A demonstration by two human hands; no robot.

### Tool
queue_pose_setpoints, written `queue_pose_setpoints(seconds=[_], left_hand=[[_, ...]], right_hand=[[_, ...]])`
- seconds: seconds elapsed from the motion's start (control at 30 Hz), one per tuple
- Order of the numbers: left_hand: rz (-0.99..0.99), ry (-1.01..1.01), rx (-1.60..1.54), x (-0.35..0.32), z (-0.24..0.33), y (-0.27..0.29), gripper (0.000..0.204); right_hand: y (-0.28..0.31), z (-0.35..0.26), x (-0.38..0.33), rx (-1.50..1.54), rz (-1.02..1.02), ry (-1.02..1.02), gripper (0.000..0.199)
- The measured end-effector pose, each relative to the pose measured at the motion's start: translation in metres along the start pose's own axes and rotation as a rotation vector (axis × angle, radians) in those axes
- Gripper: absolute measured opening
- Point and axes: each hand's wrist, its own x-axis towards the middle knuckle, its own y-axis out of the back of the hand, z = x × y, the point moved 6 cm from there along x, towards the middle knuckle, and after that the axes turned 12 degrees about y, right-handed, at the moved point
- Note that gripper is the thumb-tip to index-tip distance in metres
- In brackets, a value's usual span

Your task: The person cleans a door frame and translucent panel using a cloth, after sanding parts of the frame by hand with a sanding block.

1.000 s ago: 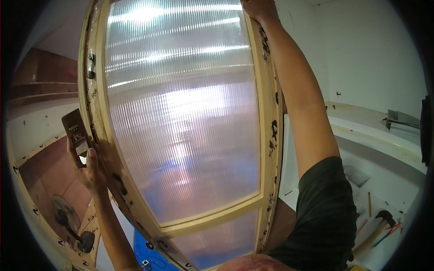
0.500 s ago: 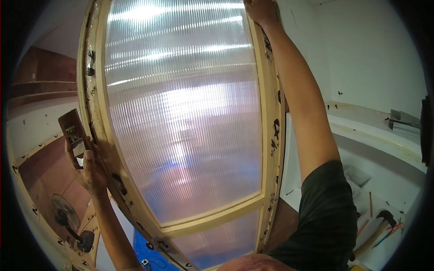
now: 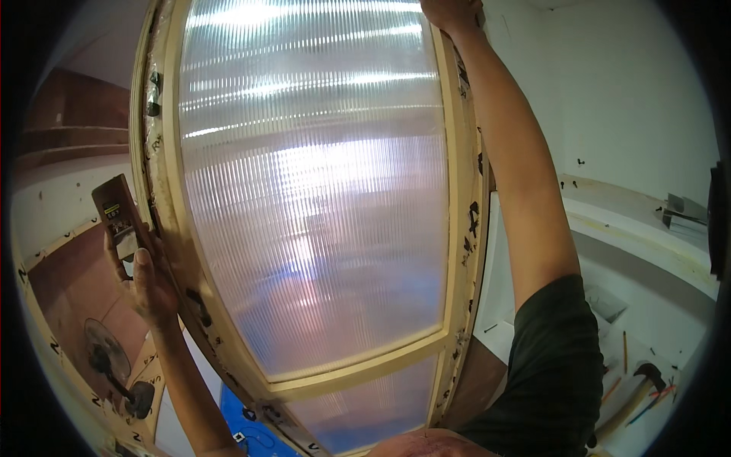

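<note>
A tall wooden-framed door panel (image 3: 457,251) with a ribbed translucent sheet (image 3: 320,228) stands upright before me. My left hand (image 3: 151,286) is closed on a brown block-shaped wooden hand plane (image 3: 114,202) with a dark and yellow label. That plane lies against the panel's left outer edge. At the upper right, my right hand (image 3: 454,14) grips the panel's right edge; the top of the picture cuts off part of it. Black marks and clear plastic film run along the frame's side strips.
A small fan (image 3: 110,365) stands at lower left beside a marked wooden edge. Blue sheeting (image 3: 255,434) lies under the panel. On the right, a white shelf unit (image 3: 632,244) holds a hammer (image 3: 640,388), pencils and screws; metal pieces (image 3: 685,213) rest on its upper ledge.
The panel's right edge and my right hand on it appear slightly farther right. My left hand and the hand plane sit a little higher and farther left in the picture.
</note>
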Motion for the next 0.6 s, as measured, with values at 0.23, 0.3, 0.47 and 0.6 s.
queue_pose_setpoints(seconds=[0.23, 0.3, 0.47, 0.6], left_hand=[[-0.057, -0.018, -0.036, 0.003, -0.003, 0.002, 0.069], [-0.021, -0.003, -0.040, 0.000, -0.003, 0.008, 0.069], [-0.009, 0.015, -0.055, 0.001, -0.004, -0.002, 0.070], [-0.040, 0.017, -0.030, 0.002, -0.004, 0.004, 0.071]], right_hand=[[-0.005, -0.017, 0.036, -0.204, 0.018, 0.082, 0.059], [0.017, -0.053, 0.007, 0.015, -0.005, -0.025, 0.058], [0.006, 0.045, 0.016, 0.047, 0.137, -0.153, 0.053], [0.037, 0.007, -0.015, 0.223, 0.244, -0.104, 0.050]])
